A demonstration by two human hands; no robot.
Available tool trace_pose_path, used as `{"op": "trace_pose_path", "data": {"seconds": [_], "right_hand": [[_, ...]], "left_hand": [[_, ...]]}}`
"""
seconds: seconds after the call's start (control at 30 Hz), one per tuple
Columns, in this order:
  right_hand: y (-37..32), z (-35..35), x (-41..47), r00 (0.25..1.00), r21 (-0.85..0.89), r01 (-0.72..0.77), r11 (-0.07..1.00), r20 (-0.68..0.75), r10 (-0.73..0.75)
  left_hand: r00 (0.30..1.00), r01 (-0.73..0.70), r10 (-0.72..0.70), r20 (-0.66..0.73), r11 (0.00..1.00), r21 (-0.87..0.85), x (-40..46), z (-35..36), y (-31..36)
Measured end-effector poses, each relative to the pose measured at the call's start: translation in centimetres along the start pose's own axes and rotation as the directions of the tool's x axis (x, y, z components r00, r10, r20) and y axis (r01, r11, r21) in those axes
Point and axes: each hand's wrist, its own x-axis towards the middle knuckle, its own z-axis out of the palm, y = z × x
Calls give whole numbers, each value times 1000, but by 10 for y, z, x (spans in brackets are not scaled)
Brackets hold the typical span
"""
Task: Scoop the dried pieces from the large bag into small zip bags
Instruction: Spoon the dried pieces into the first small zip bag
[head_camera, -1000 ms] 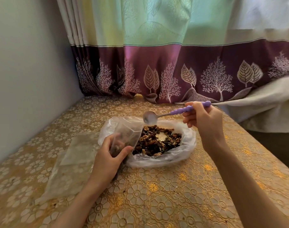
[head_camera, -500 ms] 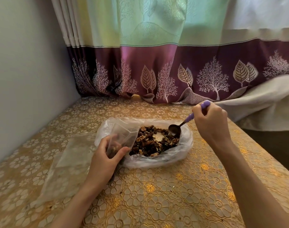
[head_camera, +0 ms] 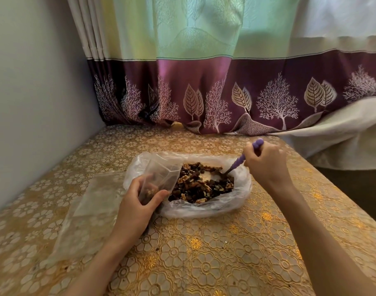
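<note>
Flat clear bags [head_camera: 86, 212] lie left of large bag [head_camera: 236, 201] on gold floral tablecloth [head_camera: 204, 253]. Left hand [head_camera: 137, 208] grips small zip bag [head_camera: 159, 178], mouth open, at large bag's left edge. Dried pieces [head_camera: 199, 184] fill large bag. Right hand [head_camera: 268, 165] clenches purple spoon [head_camera: 238, 162], bowl buried in pieces at right. Curtain [head_camera: 204, 92] hangs behind.
</note>
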Motion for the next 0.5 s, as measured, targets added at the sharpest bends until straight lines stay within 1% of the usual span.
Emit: {"op": "trace_pose_path", "data": {"seconds": [0.1,0.17,0.27,0.33,0.4,0.5], "right_hand": [[4,4,-1,997,60,-77,995,19,76],[10,4,-1,985,131,-173,976,29,171],[19,3,-2,929,253,-370,894,93,358],[23,4,-3,884,315,-467,826,157,440],[26,5,-3,856,359,-516,778,173,487],[28,2,-2,839,392,-532,751,120,531]], "left_hand": [[1000,1,-1,1,1000,1,0,0,0],[1000,2,-2,1,1000,1,0,0,1],[1000,10,-10,6,1000,-11,0,0,1],[1000,17,-16,9,1000,-24,0,0,1],[1000,23,-22,10,999,-34,0,0,0],[1000,25,-24,9,999,-39,0,0,1]]}}
